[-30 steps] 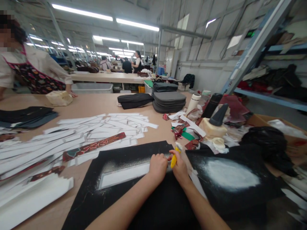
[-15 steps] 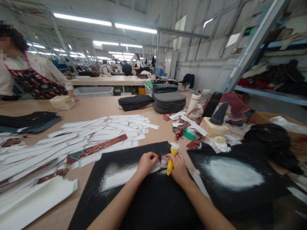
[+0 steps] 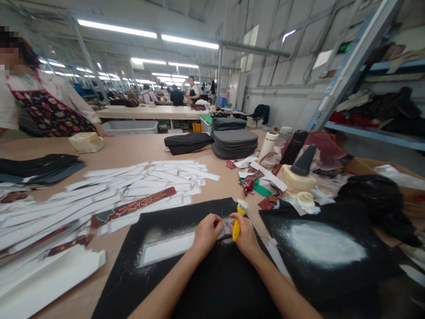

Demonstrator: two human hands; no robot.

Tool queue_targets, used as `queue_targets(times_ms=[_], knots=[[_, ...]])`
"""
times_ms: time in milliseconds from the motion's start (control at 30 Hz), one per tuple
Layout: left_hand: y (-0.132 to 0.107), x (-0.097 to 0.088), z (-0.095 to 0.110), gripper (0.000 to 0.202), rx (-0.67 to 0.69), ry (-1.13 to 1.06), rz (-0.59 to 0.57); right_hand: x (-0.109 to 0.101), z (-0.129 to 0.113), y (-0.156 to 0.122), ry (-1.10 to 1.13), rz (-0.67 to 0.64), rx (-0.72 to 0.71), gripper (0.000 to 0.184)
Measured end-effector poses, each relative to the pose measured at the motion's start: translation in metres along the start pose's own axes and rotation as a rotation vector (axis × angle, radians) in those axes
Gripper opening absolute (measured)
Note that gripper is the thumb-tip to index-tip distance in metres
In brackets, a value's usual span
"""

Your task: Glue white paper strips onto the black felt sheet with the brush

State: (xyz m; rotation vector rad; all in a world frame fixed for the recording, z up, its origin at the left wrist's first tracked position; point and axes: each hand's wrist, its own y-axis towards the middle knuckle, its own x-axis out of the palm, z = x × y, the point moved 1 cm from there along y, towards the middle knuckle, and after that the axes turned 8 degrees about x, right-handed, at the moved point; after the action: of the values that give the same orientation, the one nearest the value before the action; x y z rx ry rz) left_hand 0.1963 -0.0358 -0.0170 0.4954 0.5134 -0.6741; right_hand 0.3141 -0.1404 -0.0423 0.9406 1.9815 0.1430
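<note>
My right hand [image 3: 245, 234] is closed round a brush with a yellow handle [image 3: 237, 230] and pale bristles [image 3: 242, 204] pointing away from me. Thumb and fingers of my left hand [image 3: 207, 232] are pinched together at the right end of a long white strip [image 3: 168, 251] with a greyish border. What exactly lies between those fingertips is partly hidden. The strip rests on a black sheet [image 3: 152, 288] smudged with white around it. Greyish material [image 3: 226, 227] shows between my two hands, close to the right fingertips.
Many white strips [image 3: 109, 186] and a patterned red strip [image 3: 136, 206] spread over the left. Grey stacked panels [image 3: 235, 144] stand behind. To the right are a glue-crusted container with a dark cone [image 3: 304, 159], bottles and a white-stained black sheet [image 3: 325, 243]. A co-worker's hand [image 3: 101, 130] rests at far left.
My left hand has shifted slightly right, nearer the right hand. A small dark red piece that stuck up between my hands no longer shows. The brush stays in my right hand.
</note>
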Motion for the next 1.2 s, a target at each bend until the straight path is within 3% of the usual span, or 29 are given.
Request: queue_targets(times_ms=[167, 300, 367, 467, 533, 633, 700, 767, 900, 1067, 1200], knots=[[0.014, -0.018, -0.023, 0.023, -0.105, -0.097, 0.067, -0.004, -0.004, -0.004, -0.171, 0.024, -0.094, 0.033], [0.000, -0.023, -0.020, 0.030, -0.072, -0.124, 0.030, -0.005, -0.008, -0.005, -0.226, 0.027, -0.113, 0.039], [-0.016, -0.024, -0.012, 0.039, 0.011, -0.024, 0.001, -0.006, -0.010, -0.005, -0.256, 0.035, -0.134, 0.039], [-0.036, -0.024, 0.002, 0.051, 0.196, 0.294, -0.102, -0.006, -0.013, -0.006, -0.323, 0.080, -0.179, 0.039], [-0.043, -0.024, 0.008, 0.046, 0.266, 0.466, -0.161, -0.005, -0.015, -0.005, -0.344, 0.115, -0.220, 0.041], [-0.042, -0.023, 0.012, 0.029, 0.244, 0.550, -0.210, -0.003, -0.016, -0.003, -0.319, 0.147, -0.240, 0.040], [-0.038, -0.023, 0.012, 0.017, 0.160, 0.506, -0.226, -0.001, -0.016, -0.002, -0.304, 0.149, -0.219, 0.039], [-0.032, -0.025, 0.010, 0.018, 0.068, 0.437, -0.220, -0.002, -0.016, -0.001, -0.312, 0.150, -0.223, 0.038], [-0.011, -0.038, -0.003, 0.019, -0.045, 0.290, -0.209, -0.005, -0.028, -0.005, -0.241, 0.180, -0.358, 0.029], [0.016, -0.054, -0.029, 0.017, -0.116, 0.058, -0.224, 0.010, -0.054, -0.016, -0.157, -0.098, -0.584, 0.024], [0.025, -0.067, -0.043, 0.014, -0.169, -0.094, -0.098, 0.028, -0.057, -0.019, -0.232, -0.063, -0.558, 0.023]])
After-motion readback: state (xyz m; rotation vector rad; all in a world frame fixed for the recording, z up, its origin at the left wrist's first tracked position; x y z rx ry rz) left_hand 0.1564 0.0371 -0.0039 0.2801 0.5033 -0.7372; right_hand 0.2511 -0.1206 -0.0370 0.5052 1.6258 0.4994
